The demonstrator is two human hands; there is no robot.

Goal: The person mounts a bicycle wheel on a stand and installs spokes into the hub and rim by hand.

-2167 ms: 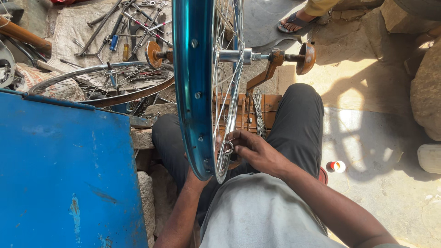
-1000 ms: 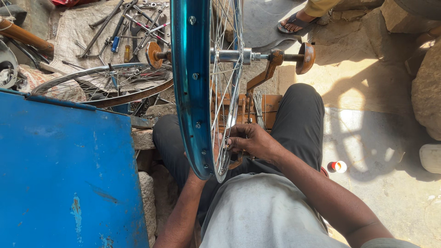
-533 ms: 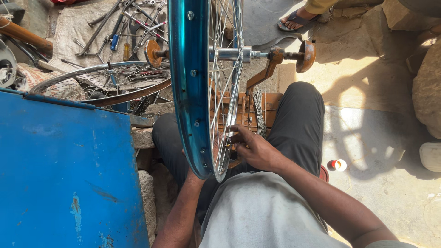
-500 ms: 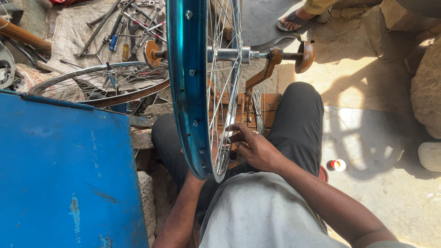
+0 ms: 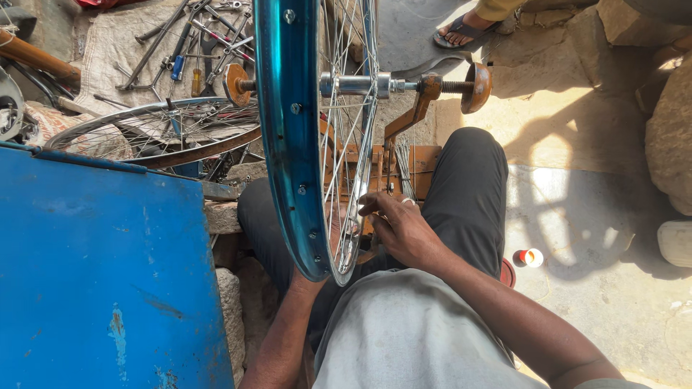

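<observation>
Blue panel (image 5: 101, 266) on the left, one; behind it one loose wheel (image 5: 155, 130) lying flat by a scatter of tools (image 5: 191, 43), too tangled to count. Centre, one blue rim (image 5: 285, 137) stands upright on its axle in the stand (image 5: 411, 115). Left hand (image 5: 333, 234) sits behind the spokes, grip hidden, cannot tell. Right hand (image 5: 400, 230) pinches narrowly at a spoke near the rim's bottom. Risk: if the wheel spins, spokes could trap those fingers. Far right, one small red cap (image 5: 530, 257).

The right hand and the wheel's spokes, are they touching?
Touching. The head view shows the right hand with its fingertips pressed against the spokes near the bottom of the blue rim.
</observation>
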